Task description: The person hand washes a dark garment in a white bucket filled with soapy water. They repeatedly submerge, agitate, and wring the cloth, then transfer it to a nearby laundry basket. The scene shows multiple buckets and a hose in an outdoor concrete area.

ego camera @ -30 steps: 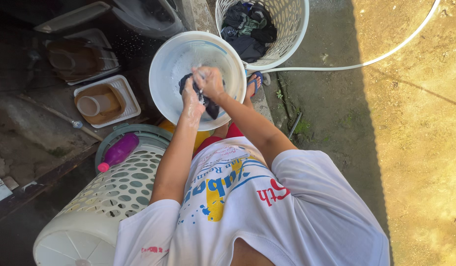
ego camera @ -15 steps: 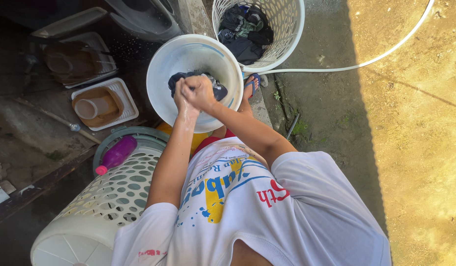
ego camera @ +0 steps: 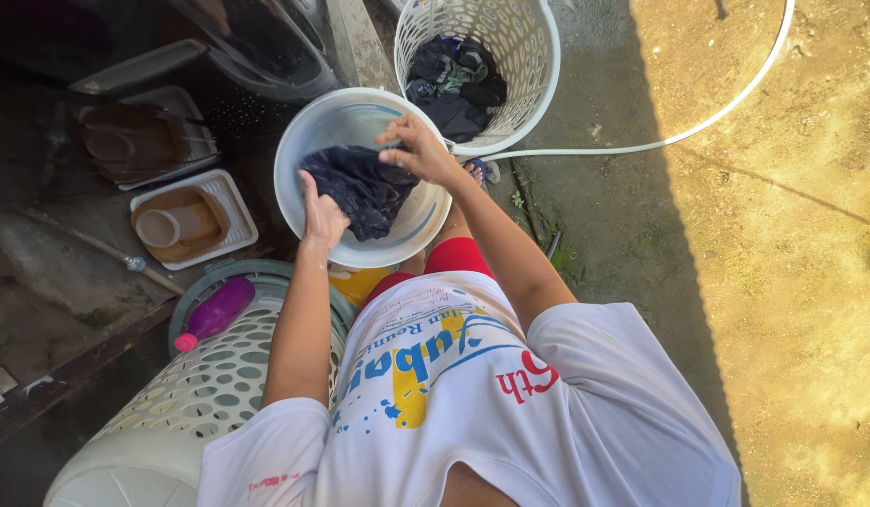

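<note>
A round white basin (ego camera: 313,127) stands on the ground in front of me with a dark blue wet garment (ego camera: 360,188) inside it. My left hand (ego camera: 320,218) grips the near left edge of the garment. My right hand (ego camera: 418,150) holds its far right edge, so the cloth is spread between both hands over the basin. I wear a white printed T-shirt and red shorts.
A white perforated laundry basket (ego camera: 529,66) with dark clothes stands beyond the basin. A white hose (ego camera: 698,127) runs across the concrete on the right. A second perforated basket (ego camera: 172,404) with a purple bottle (ego camera: 214,314) sits at left. Rectangular tubs (ego camera: 233,202) lie further left.
My hands were bunched together rubbing the garment in the basin. Now they have moved apart and the cloth is spread wider between them.
</note>
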